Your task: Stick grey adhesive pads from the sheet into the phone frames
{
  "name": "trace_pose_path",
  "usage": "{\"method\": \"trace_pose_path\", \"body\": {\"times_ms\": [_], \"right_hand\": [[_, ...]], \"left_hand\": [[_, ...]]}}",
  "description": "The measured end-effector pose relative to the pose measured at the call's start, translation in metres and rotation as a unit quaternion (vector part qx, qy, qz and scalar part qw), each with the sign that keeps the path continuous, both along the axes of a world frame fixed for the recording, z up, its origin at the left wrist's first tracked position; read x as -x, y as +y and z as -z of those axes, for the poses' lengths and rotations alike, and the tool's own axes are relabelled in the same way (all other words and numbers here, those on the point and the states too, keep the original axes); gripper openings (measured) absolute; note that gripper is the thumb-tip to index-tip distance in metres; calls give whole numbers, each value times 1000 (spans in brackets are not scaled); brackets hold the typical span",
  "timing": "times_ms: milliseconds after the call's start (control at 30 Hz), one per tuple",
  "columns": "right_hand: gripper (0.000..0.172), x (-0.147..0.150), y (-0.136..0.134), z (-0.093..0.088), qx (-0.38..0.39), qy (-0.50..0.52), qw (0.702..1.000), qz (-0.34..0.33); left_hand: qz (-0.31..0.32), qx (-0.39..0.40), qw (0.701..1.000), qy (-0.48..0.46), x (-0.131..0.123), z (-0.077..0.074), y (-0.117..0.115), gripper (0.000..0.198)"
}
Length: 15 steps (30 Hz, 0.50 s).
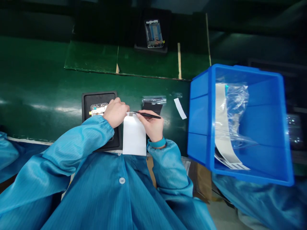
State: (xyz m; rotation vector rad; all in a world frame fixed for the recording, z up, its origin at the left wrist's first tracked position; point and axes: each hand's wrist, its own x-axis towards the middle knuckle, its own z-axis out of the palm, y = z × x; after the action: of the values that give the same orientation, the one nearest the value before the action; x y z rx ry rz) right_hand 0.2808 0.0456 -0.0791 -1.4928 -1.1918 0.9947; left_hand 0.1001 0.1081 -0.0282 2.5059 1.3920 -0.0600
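My right hand is closed around black tweezers, whose tip points left to the top edge of a white sheet. At that edge's left end is my left hand, its fingers bent together; whatever they pinch is too small to make out. The sheet lies at the bench's front edge. Partly behind my left hand and forearm, an opened phone with a bare circuit board rests in a black tray.
A clear bag with a dark piece and a white strip lie beyond my right hand. At the right stands a blue bin holding plastic and white strips. A second opened phone sits on the raised green shelf.
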Motion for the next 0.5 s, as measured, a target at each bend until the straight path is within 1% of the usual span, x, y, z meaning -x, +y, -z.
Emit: {"method": "trace_pose_path", "body": {"times_ms": [267, 500], "right_hand": [[23, 0, 1, 2, -7, -6, 1000, 8], [22, 0, 1, 2, -4, -2, 1000, 7]], "left_hand": [[3, 12, 1000, 2, -1, -1, 0, 4], [7, 13, 1000, 13, -2, -4, 0, 7]]}}
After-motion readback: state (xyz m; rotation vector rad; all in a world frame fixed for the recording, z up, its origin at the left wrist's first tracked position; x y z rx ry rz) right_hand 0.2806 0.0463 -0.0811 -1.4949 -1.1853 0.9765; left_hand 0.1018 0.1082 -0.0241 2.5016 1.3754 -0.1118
